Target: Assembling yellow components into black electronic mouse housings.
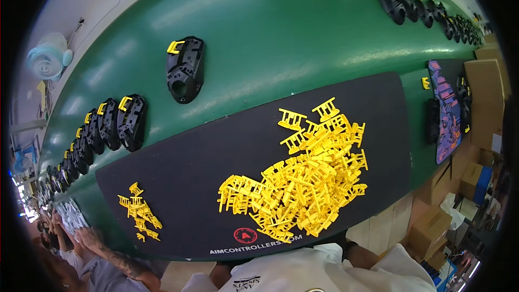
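Neither of my hands shows; only parts of my arms, beside my white shirt (292, 267), appear at the lower edge, and the table edge hides the rest. Closest to me lies a black mat (184, 167) bearing a large heap of small yellow plastic clips (308, 184). Toward the mat's left end is a smaller group of the same yellow clips (141, 213). Beyond the mat, alone on the green table, rests a black plastic shell (185, 70) with one yellow clip at its far left corner.
Black shells with yellow clips (131, 121) line the left side; more shells (392, 5) stand far right. A purple patterned board (446, 111) lies right of the mat, near cardboard boxes (430, 230). At lower left, a co-worker's arm (116, 257) reaches toward pale parts (72, 216).
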`<state>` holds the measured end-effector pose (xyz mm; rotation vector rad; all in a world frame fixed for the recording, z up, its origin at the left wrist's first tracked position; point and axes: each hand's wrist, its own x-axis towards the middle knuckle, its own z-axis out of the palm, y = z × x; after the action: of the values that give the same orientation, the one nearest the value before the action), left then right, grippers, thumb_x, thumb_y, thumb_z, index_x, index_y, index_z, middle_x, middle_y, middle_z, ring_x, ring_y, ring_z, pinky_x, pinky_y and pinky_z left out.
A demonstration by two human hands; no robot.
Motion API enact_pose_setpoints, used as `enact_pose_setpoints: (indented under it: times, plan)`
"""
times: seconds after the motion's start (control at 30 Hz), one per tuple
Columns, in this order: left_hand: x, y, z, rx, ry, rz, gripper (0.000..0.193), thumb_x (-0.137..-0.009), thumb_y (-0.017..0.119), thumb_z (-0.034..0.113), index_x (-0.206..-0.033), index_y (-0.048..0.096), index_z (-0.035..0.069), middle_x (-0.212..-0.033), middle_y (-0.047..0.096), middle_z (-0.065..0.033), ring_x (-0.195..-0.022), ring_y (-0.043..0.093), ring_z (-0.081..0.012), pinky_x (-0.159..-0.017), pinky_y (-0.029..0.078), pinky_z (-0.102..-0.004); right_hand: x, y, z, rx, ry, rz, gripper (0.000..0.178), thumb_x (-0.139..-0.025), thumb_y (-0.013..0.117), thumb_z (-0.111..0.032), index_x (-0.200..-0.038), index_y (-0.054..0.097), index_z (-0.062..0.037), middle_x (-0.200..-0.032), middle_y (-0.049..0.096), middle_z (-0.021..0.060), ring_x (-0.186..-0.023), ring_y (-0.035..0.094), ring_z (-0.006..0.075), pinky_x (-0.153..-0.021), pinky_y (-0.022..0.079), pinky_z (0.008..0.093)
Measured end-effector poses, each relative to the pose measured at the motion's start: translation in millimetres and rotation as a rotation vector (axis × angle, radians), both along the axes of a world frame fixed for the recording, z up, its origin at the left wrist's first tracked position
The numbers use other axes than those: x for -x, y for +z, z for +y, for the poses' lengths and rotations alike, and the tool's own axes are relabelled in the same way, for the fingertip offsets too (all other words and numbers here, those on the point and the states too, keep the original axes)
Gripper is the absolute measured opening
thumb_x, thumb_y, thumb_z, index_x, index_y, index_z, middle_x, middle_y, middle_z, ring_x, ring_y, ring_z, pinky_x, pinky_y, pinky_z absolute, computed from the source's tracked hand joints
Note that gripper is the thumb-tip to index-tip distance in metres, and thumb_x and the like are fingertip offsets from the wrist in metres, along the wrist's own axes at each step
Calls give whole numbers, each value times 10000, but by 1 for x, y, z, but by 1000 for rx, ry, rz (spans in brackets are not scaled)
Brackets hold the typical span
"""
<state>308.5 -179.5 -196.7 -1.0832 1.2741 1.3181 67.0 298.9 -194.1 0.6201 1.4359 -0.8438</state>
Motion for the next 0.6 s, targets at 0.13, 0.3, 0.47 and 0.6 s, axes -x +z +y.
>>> enact_pose_setpoints:
  times: [0.13,0.3,0.47,0.6]
  plan:
    - [-10,-46,-6,53,-8,165,376,-1016,529,302,-1278,590,39,-1101,697,-117,-928,685,-217,-858,551,-350,18,-42,54,7,32,148,453,-937,609,-368,-1273,618,-65,-1158,671,113,-1023,667,271,-847,585,430]
    - [133,-17,3,30,-3,218,356,-1018,529,284,-1254,609,29,-1099,702,-110,-924,685,-207,-856,549,-342,51,9,46,-74,87,179,404,-931,638,-318,-1246,637,-66,-1117,690,98,-990,680,256,-823,596,421]
    - [78,10,-36,130,-19,380,339,-1020,529,265,-1231,628,19,-1096,707,-104,-921,684,-197,-854,547,-335,121,90,102,117,567,127,399,-1025,520,-338,-1190,650,2,-928,726,91,-779,713,195,-773,596,311]
    - [168,172,-21,89,-361,698,338,-1007,582,263,-1211,635,-2,-1051,711,-116,-925,686,-179,-845,538,-313,212,260,-61,385,802,583,354,-1022,565,-333,-862,705,-49,-657,651,5,-598,609,88,-574,479,260]
